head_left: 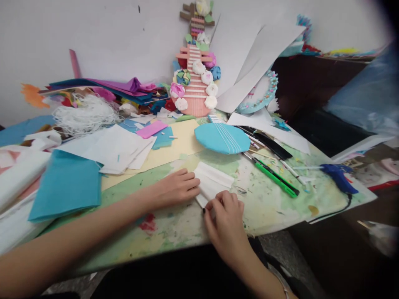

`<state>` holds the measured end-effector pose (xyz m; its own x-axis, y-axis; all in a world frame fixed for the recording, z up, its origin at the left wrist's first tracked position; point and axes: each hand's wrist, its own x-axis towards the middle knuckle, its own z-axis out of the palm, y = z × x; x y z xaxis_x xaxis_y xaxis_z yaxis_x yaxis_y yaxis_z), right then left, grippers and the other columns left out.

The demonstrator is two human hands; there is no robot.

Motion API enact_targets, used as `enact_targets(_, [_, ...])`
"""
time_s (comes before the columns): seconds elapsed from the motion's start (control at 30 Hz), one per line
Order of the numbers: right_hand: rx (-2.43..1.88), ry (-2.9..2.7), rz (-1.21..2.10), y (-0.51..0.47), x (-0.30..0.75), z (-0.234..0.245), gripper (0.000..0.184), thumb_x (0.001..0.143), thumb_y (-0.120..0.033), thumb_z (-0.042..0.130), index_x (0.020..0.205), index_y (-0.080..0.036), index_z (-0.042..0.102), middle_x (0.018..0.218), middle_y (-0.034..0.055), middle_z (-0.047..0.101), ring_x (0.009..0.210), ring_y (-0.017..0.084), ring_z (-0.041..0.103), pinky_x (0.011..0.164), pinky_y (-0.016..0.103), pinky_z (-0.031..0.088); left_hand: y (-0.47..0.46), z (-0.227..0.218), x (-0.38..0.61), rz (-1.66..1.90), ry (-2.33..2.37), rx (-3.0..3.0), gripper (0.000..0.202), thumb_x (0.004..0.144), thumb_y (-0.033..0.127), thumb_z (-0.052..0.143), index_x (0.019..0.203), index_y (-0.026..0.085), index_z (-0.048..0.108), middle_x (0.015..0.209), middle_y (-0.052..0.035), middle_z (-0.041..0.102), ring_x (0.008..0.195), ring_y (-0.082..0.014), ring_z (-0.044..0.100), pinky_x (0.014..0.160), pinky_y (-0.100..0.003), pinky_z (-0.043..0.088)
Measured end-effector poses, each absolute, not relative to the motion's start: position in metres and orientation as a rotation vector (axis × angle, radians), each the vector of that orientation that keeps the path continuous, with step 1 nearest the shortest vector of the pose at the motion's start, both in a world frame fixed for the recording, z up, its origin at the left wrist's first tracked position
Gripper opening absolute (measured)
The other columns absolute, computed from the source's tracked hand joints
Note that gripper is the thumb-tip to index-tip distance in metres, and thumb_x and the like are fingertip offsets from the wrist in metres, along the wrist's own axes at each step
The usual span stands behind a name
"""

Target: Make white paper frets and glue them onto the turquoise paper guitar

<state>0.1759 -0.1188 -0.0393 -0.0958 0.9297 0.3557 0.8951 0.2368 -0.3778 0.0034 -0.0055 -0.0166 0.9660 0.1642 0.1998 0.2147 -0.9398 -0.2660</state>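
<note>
A piece of white paper [213, 178] with folds in it lies on the table in front of me. My left hand [179, 187] is at its left edge, with bent fingers closed on that side and the thumb hidden. At the near edge of the paper, my right hand [227, 216] has its fingers and thumb pinched together on it. The pinched part is mostly covered by the fingers. Just beyond the paper rests a blue, oval instrument-like craft body [221, 138] with white strings across it.
A green utility knife [276, 177] and a blue glue gun [339, 176] lie to the right. On the left are a folded teal sheet [67, 185], white sheets [109, 147] and tangled white string [85, 114]. A pink flower-covered paper instrument [195, 99] leans against the wall.
</note>
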Motion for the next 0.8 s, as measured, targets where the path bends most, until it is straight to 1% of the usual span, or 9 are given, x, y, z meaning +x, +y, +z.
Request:
enact_targets(0.1, [-1.634, -1.923, 0.155, -0.122, 0.163, -0.045, 0.01, 0.084, -0.015, 0.049, 0.078, -0.016, 0.058, 0.087, 0.0082, 0.05, 0.085, 0.024, 0.043, 0.073, 0.039, 0.031, -0.016, -0.017, -0.011, -0.244, -0.369, -2.886, 0.021, 0.093, 0.013, 0.041, 0.08, 0.014, 0.058, 0.08, -0.0059, 0.058, 0.076, -0.018, 0.048, 0.071, -0.032, 0.037])
enact_targets(0.2, [-1.619, -1.853, 0.169, -0.124, 0.156, -0.047, 0.009, 0.082, -0.015, 0.051, 0.076, -0.016, 0.058, 0.085, 0.0073, 0.051, 0.084, 0.024, 0.044, 0.074, 0.04, 0.031, -0.026, -0.023, -0.016, -0.349, -0.534, -2.897, 0.024, 0.095, 0.015, 0.037, 0.084, 0.013, 0.059, 0.084, -0.0076, 0.06, 0.083, -0.0193, 0.049, 0.076, -0.033, 0.038])
enact_targets(0.27, [-1.615, -1.808, 0.173, -0.125, 0.156, -0.048, 0.009, 0.081, -0.016, 0.053, 0.074, -0.017, 0.059, 0.083, 0.0067, 0.051, 0.082, 0.023, 0.044, 0.074, 0.04, 0.031, -0.03, -0.027, -0.017, -0.398, -0.596, -2.9, 0.026, 0.096, 0.017, 0.035, 0.085, 0.013, 0.058, 0.085, -0.0075, 0.06, 0.084, -0.0189, 0.049, 0.077, -0.033, 0.038])
enact_targets(0.4, [-1.619, -1.764, 0.168, -0.126, 0.159, -0.05, 0.01, 0.08, -0.017, 0.056, 0.071, -0.018, 0.06, 0.082, 0.0063, 0.051, 0.082, 0.023, 0.043, 0.072, 0.039, 0.032, -0.027, -0.028, -0.016, -0.382, -0.538, -2.96, 0.025, 0.097, 0.019, 0.035, 0.086, 0.015, 0.057, 0.082, -0.0051, 0.059, 0.081, -0.0174, 0.048, 0.075, -0.032, 0.036])
enact_targets(0.53, [-1.626, -1.764, 0.205, -0.125, 0.16, -0.05, 0.009, 0.08, -0.018, 0.056, 0.072, -0.018, 0.06, 0.082, 0.0063, 0.052, 0.081, 0.023, 0.044, 0.072, 0.039, 0.033, -0.017, -0.026, -0.017, -0.276, -0.542, -3.069, 0.023, 0.096, 0.021, 0.036, 0.086, 0.016, 0.056, 0.085, -0.0052, 0.058, 0.083, -0.0187, 0.046, 0.076, -0.033, 0.036])
enact_targets(0.7, [-1.644, -1.75, 0.235, -0.123, 0.161, -0.048, 0.009, 0.079, -0.018, 0.057, 0.071, -0.018, 0.06, 0.082, 0.0064, 0.051, 0.082, 0.023, 0.044, 0.072, 0.039, 0.034, -0.01, -0.025, -0.014, -0.336, -0.696, -3.309, 0.024, 0.093, 0.012, 0.032, 0.083, 0.017, 0.053, 0.085, -0.0059, 0.055, 0.083, -0.0186, 0.044, 0.078, -0.033, 0.036])
enact_targets(0.8, [-1.657, -1.753, 0.256, -0.123, 0.162, -0.047, 0.009, 0.079, -0.017, 0.056, 0.07, -0.017, 0.059, 0.083, 0.007, 0.051, 0.083, 0.023, 0.043, 0.073, 0.039, 0.035, -0.01, -0.025, -0.011, -0.399, -0.808, -3.376, 0.022, 0.091, 0.012, 0.033, 0.081, 0.017, 0.051, 0.083, -0.0058, 0.053, 0.082, -0.0192, 0.043, 0.077, -0.035, 0.036])
